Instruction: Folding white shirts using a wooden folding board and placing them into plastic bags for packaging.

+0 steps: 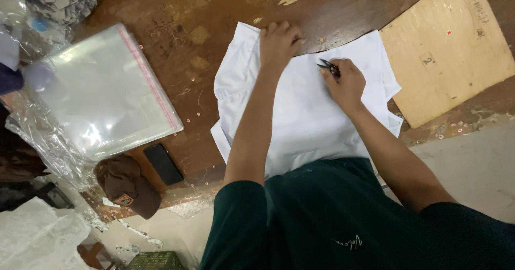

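Note:
A white folded garment (306,114) lies on a worn brown wooden table (177,28). My left hand (279,43) rests on the garment's far edge with the fingers curled, pinning the cloth down. My right hand (346,83) sits on the cloth just to the right of it, shut on a small pair of dark thread snips (326,64) whose tips point toward the left hand. My dark green shirt hides the garment's near edge.
A stack of clear plastic bags with a pink strip (102,93) lies at the left. Near the table's front edge are a black phone (162,163) and a brown cap (129,187). A cardboard sheet (445,44) lies at the far right.

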